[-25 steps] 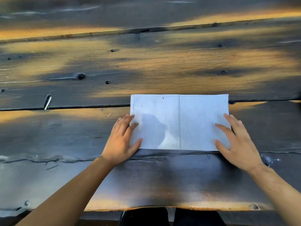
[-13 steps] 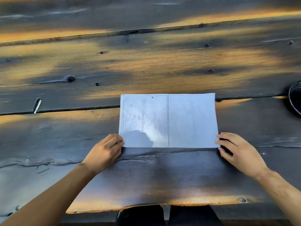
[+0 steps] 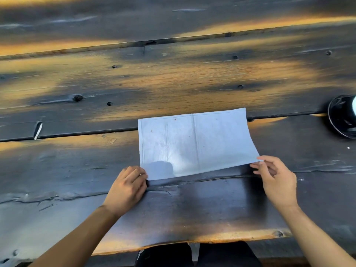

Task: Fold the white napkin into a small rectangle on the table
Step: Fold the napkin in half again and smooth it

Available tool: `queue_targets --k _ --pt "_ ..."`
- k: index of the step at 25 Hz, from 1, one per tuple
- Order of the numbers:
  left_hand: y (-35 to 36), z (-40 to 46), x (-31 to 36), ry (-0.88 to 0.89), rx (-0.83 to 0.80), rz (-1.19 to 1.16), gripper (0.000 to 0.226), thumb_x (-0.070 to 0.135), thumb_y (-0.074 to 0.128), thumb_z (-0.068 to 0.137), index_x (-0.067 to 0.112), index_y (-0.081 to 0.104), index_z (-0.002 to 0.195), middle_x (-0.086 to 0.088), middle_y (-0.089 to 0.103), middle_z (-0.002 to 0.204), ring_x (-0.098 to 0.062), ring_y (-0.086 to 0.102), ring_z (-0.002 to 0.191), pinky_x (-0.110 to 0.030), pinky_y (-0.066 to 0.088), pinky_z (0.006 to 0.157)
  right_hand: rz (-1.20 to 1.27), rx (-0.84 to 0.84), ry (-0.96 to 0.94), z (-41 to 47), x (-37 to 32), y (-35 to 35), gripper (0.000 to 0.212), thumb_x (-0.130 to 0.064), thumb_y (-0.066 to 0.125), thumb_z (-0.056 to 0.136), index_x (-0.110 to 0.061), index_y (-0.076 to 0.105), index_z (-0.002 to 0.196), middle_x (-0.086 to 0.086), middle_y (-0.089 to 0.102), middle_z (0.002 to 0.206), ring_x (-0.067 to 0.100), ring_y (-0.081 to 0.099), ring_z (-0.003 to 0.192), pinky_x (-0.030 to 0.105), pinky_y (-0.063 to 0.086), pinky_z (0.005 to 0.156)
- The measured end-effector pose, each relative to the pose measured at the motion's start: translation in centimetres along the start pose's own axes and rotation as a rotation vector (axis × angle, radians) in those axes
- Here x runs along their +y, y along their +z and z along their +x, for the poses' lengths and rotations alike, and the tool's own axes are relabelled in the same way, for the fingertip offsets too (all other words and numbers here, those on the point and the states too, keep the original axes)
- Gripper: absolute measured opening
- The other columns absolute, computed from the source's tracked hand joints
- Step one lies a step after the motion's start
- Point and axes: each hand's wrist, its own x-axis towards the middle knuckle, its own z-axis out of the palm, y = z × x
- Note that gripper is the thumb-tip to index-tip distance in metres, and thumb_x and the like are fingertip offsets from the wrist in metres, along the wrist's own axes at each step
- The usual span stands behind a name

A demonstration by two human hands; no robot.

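The white napkin [image 3: 194, 143] is a wide rectangle with a crease down its middle, on the dark wooden table [image 3: 173, 78]. My left hand [image 3: 127, 187] pinches its near left corner, which stays down on the wood. My right hand [image 3: 275, 180] pinches the near right corner between thumb and fingertips and holds it lifted, so the napkin's right side curves up off the table. The far edge still lies flat.
A dark round dish [image 3: 342, 118] sits at the right edge of view, beyond the napkin's right side. The table's near edge [image 3: 192, 241] runs just below my forearms, with my dark-clothed legs under it. Gaps run between the planks.
Both hands slid from lying flat on the napkin's sides to its near corners and pinched them. The right corner has now risen off the table.
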Motion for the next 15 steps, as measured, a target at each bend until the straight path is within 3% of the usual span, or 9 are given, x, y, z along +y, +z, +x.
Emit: queue_targets --k 3,7,10,13,15 --pt "0.7 -0.4 1.3 -0.049 0.02 -0.036 0.015 0.009 0.059 0.095 0.001 0.072 0.097 -0.009 0.066 0.101 -0.032 0.063 0.096 -0.038 0.048 0.088 0.284 0.238 0.087 -0.6 -2.9 1.9 0.011 -0.005 0.059 0.095 -0.006 0.068 0.102 0.011 0.074 0.087 0.02 0.074 0.082 0.038 0.061 0.084" --pt "1.2 -0.9 2.2 -0.098 0.035 -0.074 0.017 0.011 0.059 0.095 0.001 0.072 0.1 -0.008 0.065 0.102 -0.031 0.062 0.098 -0.039 0.05 0.088 0.185 0.408 0.029 -1.5 -6.7 5.1 0.009 -0.015 0.07 0.089 -0.019 0.068 0.096 -0.004 0.07 0.078 0.013 0.069 0.072 0.045 0.059 0.079" --pt "1.3 -1.0 2.4 -0.12 0.052 -0.09 0.02 0.012 0.057 0.096 0.001 0.072 0.105 -0.008 0.065 0.104 -0.03 0.062 0.099 -0.037 0.05 0.091 0.147 0.334 -0.16 -3.0 -9.9 8.3 0.028 -0.011 0.07 0.087 -0.034 0.063 0.102 -0.012 0.065 0.081 0.011 0.065 0.074 0.033 0.055 0.075" --pt "1.3 -1.3 2.4 -0.137 0.081 -0.112 0.02 0.01 0.06 0.096 0.001 0.07 0.111 -0.009 0.067 0.109 -0.029 0.063 0.104 -0.036 0.052 0.094 0.134 0.167 -0.3 -4.9 -11.6 12.2 0.035 -0.007 0.072 0.086 -0.025 0.063 0.114 -0.013 0.067 0.09 0.008 0.064 0.077 0.014 0.05 0.075" --pt "1.3 -1.8 2.4 -0.146 0.107 -0.131 0.02 0.009 0.064 0.095 0.0 0.07 0.112 -0.009 0.067 0.112 -0.028 0.063 0.109 -0.034 0.051 0.098 0.044 0.063 -0.39 -6.1 -11.5 14.8 0.029 -0.01 0.075 0.086 -0.017 0.068 0.114 -0.006 0.07 0.095 0.008 0.065 0.081 0.012 0.052 0.078"
